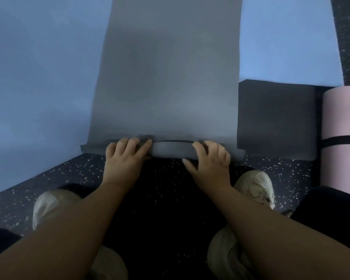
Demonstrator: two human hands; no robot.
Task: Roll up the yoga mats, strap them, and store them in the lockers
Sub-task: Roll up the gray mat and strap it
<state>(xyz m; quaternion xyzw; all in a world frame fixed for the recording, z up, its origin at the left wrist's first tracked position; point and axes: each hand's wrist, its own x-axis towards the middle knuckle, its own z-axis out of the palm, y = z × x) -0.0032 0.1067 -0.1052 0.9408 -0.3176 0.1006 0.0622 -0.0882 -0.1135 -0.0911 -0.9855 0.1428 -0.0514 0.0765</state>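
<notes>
From the head view, the grey yoga mat (166, 67) lies flat on the blue floor (38, 77), its near end folded into a first small roll under both hands. The left hand (125, 158) and right hand (210, 162) curl their fingers (133, 143) over that roll, gripping it. The mat's far end is cut off at the top. Its long axis runs straight away from the person. A rolled pink mat (340, 118), strapped, lies at right beside a dark block (275, 118).

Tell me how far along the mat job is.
Done: the pink mat lies rolled, black strap around it. In hand: left hand and right hand start rolling the grey mat at its near edge. Left: roll, strap, store both; no lockers in view.
</notes>
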